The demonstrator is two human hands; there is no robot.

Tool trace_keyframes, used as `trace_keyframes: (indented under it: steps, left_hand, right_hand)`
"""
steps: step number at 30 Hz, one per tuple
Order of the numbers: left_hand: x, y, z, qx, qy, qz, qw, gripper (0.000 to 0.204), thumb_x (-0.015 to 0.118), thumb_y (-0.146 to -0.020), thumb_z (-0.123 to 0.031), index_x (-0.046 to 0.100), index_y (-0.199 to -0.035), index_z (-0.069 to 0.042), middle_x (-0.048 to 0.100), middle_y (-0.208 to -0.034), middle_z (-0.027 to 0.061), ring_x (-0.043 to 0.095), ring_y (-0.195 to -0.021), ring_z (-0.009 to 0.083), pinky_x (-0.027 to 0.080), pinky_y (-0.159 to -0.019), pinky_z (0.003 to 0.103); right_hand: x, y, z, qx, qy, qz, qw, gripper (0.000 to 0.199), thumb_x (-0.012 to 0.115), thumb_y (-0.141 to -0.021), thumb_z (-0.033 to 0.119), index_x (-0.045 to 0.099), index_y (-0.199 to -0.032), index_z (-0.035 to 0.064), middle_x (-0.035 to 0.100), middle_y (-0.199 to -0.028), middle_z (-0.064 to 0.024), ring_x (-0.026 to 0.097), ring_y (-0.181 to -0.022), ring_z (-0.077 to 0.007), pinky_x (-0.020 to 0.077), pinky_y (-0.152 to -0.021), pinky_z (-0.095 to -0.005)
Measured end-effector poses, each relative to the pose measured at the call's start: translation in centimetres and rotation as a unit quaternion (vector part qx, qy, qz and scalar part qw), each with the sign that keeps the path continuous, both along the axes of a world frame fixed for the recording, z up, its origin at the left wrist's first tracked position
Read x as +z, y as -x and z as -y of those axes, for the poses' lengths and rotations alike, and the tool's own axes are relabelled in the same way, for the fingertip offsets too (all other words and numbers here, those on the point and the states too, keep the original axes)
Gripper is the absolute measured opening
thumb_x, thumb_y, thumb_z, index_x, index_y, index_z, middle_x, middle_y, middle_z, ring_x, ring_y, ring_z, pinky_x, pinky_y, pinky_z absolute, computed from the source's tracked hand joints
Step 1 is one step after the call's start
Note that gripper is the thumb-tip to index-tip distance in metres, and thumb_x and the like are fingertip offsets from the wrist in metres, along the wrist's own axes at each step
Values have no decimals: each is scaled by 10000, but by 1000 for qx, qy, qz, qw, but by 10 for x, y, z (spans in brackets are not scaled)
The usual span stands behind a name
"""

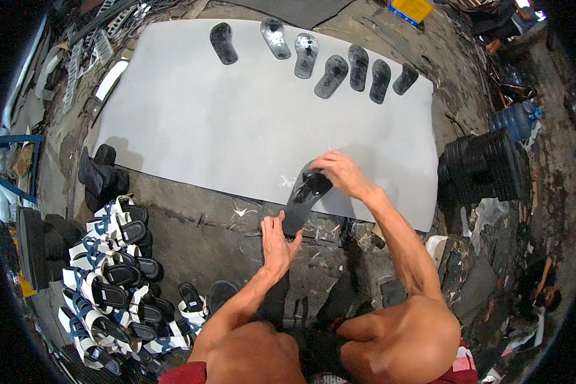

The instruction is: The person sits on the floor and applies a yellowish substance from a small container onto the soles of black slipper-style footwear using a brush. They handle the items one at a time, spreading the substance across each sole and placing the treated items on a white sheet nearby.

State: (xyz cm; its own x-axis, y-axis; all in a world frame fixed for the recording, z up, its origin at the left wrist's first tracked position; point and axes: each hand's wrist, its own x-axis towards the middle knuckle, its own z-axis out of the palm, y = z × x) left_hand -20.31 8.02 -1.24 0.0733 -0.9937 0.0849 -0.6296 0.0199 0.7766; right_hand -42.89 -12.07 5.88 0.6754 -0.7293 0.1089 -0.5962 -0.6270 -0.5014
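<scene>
A black shoe sole (303, 195) is held over the near edge of a pale grey sheet (237, 121), its upper face shiny in patches. Its heel end sits between the thumb and fingers of my left hand (277, 243). At the toe end, the fingers of my right hand (342, 173) curl over the rim and grip it; their tips are slightly blurred. Along the sheet's far edge lie several more dark soles, among them a glossy sole (306, 56) and a duller sole (223, 43) set apart on the left.
White-strapped sandals (112, 288) are heaped on the floor at my left. Stacked black soles (483, 168) stand beyond the sheet's right edge, and more dark soles (102, 176) by its left corner. A yellow-and-blue box (411, 9) is at the back. Scraps litter the ground.
</scene>
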Motion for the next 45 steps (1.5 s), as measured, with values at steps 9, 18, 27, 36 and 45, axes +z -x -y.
trace_keyframes:
  steps: [9, 18, 27, 36, 45]
  left_hand:
    - [6, -1, 2, 3, -18, -6, 1000, 756, 960, -791, -116, 593, -1423, 77, 547, -1172, 213, 553, -1127, 406, 490, -1022, 513]
    - [7, -2, 1, 11, -24, 9, 1000, 833, 1016, -748, -143, 608, -1440, 80, 566, -1210, 214, 567, -1160, 401, 497, -1038, 503]
    - [16, 3, 17, -6, -32, -2, 999, 850, 985, -787, -120, 565, -1500, 75, 564, -1237, 236, 547, -1188, 423, 477, -1062, 526]
    - [-2, -39, 9, -22, -57, -162, 985, 640, 682, -869, 93, 625, -1501, 9, 696, -1221, 195, 684, -1093, 327, 583, -964, 425]
    - [15, -5, 8, 8, -12, -71, 997, 708, 893, -824, -76, 623, -1468, 42, 611, -1267, 210, 587, -1203, 399, 510, -1072, 500]
  right_hand:
    - [-26, -6, -64, -185, 49, 2, 981, 392, 771, -962, 78, 756, -1353, 114, 765, -1089, -163, 747, -1011, -377, 588, -889, -536]
    - [-23, -13, -78, -268, 62, -43, 960, 345, 769, -974, 114, 747, -1318, 104, 757, -1067, -153, 724, -967, -379, 550, -844, -529]
    - [-10, -14, -36, -288, 33, 78, 954, 265, 758, -1005, 91, 776, -1255, 3, 788, -1106, -278, 766, -980, -465, 602, -844, -528]
    - [-30, -51, -175, -104, 53, 4, 993, 463, 752, -939, 64, 708, -1400, 49, 727, -1094, -158, 696, -1020, -347, 560, -917, -481]
    - [-1, -55, -68, -322, -18, 62, 945, 248, 745, -1004, 88, 786, -1243, 34, 788, -1085, -196, 756, -1010, -417, 589, -892, -533]
